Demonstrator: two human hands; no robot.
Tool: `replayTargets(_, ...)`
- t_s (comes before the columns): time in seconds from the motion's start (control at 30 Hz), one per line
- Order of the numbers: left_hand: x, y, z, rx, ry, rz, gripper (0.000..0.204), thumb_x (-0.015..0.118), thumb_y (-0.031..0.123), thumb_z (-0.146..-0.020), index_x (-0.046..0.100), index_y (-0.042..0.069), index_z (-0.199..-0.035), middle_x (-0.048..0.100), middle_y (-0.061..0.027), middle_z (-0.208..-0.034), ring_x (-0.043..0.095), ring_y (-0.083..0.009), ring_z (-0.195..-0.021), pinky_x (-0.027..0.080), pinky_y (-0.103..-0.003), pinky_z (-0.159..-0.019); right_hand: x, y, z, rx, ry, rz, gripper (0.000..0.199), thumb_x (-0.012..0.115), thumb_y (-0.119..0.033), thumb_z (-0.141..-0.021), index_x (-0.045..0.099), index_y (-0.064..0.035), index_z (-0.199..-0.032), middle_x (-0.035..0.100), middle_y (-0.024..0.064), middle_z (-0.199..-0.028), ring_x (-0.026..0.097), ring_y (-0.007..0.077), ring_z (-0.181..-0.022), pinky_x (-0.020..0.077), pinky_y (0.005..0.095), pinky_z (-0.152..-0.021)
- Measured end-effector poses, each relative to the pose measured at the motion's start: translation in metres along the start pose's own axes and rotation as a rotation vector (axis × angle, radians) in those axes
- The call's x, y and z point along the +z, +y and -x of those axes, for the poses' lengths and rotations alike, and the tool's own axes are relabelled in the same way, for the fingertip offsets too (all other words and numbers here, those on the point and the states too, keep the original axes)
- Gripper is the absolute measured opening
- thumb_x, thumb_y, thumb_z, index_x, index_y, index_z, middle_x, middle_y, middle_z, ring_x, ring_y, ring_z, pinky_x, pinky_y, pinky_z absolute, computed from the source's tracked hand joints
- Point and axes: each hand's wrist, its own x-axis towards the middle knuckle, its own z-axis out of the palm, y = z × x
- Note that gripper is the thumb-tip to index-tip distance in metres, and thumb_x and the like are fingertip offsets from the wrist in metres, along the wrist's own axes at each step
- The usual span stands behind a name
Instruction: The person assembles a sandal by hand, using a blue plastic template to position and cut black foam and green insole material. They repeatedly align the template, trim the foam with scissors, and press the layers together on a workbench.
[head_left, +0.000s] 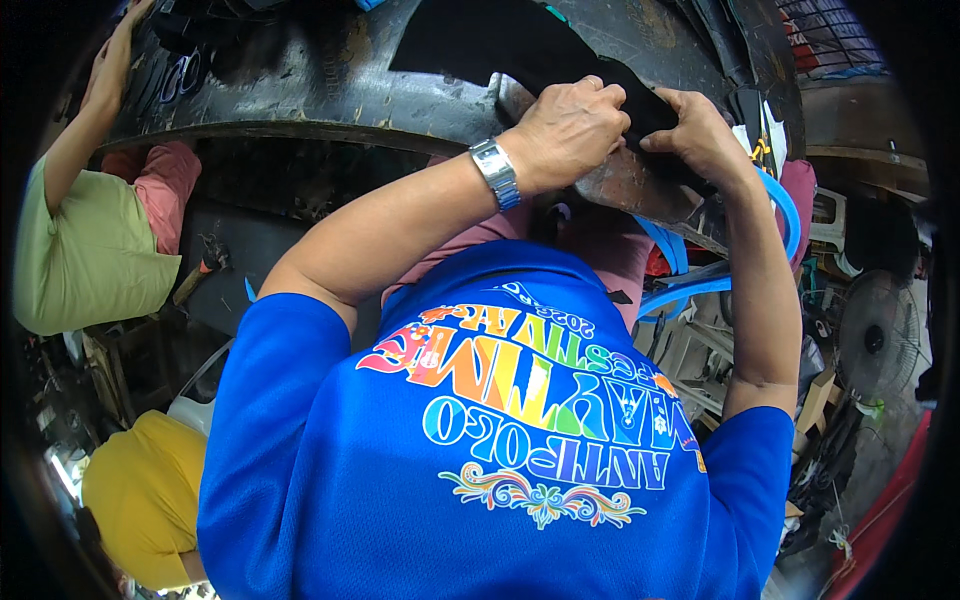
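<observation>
A piece of black sheet material point(500, 45), perhaps cloth or leather, spreads over the near edge of the worn dark table point(300, 75). My left hand point(575, 125), with a metal watch on its wrist, is closed on the material's near edge, fingers curled in. Just to its right, my right hand point(700, 135) grips the same black material, thumb on the near side and the other fingers partly hidden by the dark folds. Below both hands juts a worn brown block-like surface point(640, 185) at the table's edge.
Scissors-like handles point(180, 78) lie on the table's left part. Beside me at the left are a person in a light green shirt point(100, 240) and another in yellow point(145, 495). A blue hose point(790, 215) curves by my right forearm; a fan point(880, 330) stands farther right.
</observation>
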Motion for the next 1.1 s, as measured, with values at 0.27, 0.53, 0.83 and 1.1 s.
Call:
replayTargets(0.27, 0.006, -0.006, -0.006, 0.028, 0.060, 0.130, 0.013, 0.071, 0.018, -0.087, 0.077, 0.011, -0.097, 0.071, -0.0065, -0.096, 0.070, -0.0260, -0.093, 0.056, -0.039, -0.082, 0.005, 0.008, 0.001, -0.229, 0.085, -0.003, 0.048, 0.074, -0.001, -0.075, 0.067, 0.0019, -0.123, 0.074, 0.0220, -0.101, 0.071, 0.0289, -0.091, 0.0540, 0.0367, -0.090)
replayTargets(0.53, 0.006, -0.004, -0.007, -0.001, -0.008, 0.069, 0.014, 0.069, 0.024, -0.090, 0.078, 0.017, -0.098, 0.073, -0.0023, -0.099, 0.070, -0.0235, -0.096, 0.057, -0.038, -0.080, -0.006, 0.019, -0.011, -0.254, -0.097, -0.125, 0.046, 0.073, -0.005, -0.078, 0.066, 0.0018, -0.124, 0.073, 0.0163, -0.098, 0.068, 0.0191, -0.089, 0.0535, 0.0354, -0.090)
replayTargets(0.83, 0.002, -0.001, -0.006, 0.046, -0.021, 0.042, 0.019, 0.069, 0.027, -0.092, 0.077, 0.017, -0.106, 0.066, -0.0038, -0.100, 0.066, -0.0238, -0.095, 0.057, -0.037, -0.078, -0.010, -0.003, -0.016, -0.180, -0.136, 0.336, 0.034, 0.074, -0.008, -0.076, 0.069, 0.0025, -0.108, 0.071, 0.0268, -0.094, 0.071, 0.0380, -0.091, 0.0555, 0.0436, -0.083)
replayTargets(1.1, 0.001, 0.002, -0.006, 0.104, -0.043, 0.003, 0.025, 0.069, 0.031, -0.092, 0.075, 0.016, -0.112, 0.064, -0.0059, -0.104, 0.063, -0.0242, -0.100, 0.057, -0.037, -0.080, 0.004, -0.008, -0.011, -0.140, 0.063, 0.566, 0.030, 0.073, -0.010, -0.078, 0.073, -0.0050, -0.108, 0.072, 0.0247, -0.095, 0.069, 0.0452, -0.094, 0.0562, 0.0496, -0.082)
